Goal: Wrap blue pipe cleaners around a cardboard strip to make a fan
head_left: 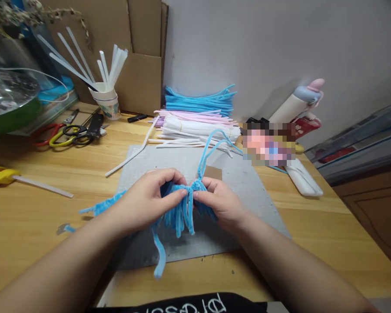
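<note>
Over the grey mat (260, 204) both my hands hold a fringed piece made of blue pipe cleaners (179, 219). My left hand (150, 195) is closed on its left part, thumb and index finger pinching near the middle. With thumb and fingers, my right hand (220, 198) pinches the piece at the twisted spot. Two long blue strands rise from that spot and arch to the right, while short loops hang below. A loose blue end droops beneath my left hand. More blue fuzzy pipe cleaner (107, 205) shows left of my left wrist, partly hidden by my forearm.
Bundles of blue pipe cleaners (198, 103) and white pipe cleaners (195, 127) lie by the wall, pink ones between. Scissors (63, 135) and a paper cup (108, 104) holding white sticks stand left. A yellow glue gun (0, 176) lies nearer; a white bottle (288, 106) leans right.
</note>
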The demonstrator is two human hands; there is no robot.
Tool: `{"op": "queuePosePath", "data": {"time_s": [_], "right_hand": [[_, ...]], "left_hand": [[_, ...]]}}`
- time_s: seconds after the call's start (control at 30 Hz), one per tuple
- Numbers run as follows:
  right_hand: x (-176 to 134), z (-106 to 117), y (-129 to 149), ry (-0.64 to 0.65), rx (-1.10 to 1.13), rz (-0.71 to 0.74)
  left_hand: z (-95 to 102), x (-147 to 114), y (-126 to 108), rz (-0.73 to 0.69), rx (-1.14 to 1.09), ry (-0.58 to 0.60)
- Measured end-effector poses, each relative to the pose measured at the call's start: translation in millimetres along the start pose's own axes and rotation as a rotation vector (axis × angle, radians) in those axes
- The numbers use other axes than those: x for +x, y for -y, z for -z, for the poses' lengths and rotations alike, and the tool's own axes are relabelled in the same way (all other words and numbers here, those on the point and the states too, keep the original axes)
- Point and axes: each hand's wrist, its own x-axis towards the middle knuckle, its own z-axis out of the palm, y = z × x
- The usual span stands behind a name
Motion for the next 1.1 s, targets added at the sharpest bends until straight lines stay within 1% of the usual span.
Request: {"op": "queuePosePath", "data": {"time_s": [0.2, 0.3, 0.43, 0.6, 0.73, 0.8, 0.93, 1.1], "right_hand": [[1, -1, -7, -0.002, 0.014, 0.032], [2, -3, -10, -0.007, 0.061, 0.053], [2, -2, -13, 0.02, 0.075, 0.025], [1, 0, -14, 0.022, 0.015, 0.017], [1, 1, -11, -0.018, -0.126, 0.077], [2, 2, -10, -0.008, -0.147, 0.091], [2, 5, -9, 0.069, -0.083, 0.069], [1, 6, -8, 0.07, -0.075, 0.087]], "left_hand": [[-2.5, 1, 2, 0.024, 0.036, -0.001], [-3.1, 2, 3, -0.002, 0.049, -0.013], [-1.5, 1, 1, -0.049, 0.067, -0.005], [-0.6, 1, -1, -0.039, 0.019, 0.065], [-3.3, 1, 0, -0.049, 0.009, 0.071], [-4.2, 1, 1, -0.052, 0.023, 0.06], [-3.0, 0, 0, -0.014, 0.017, 0.049], [-2.2, 0, 2, 0.062, -0.115, 0.079]]}}
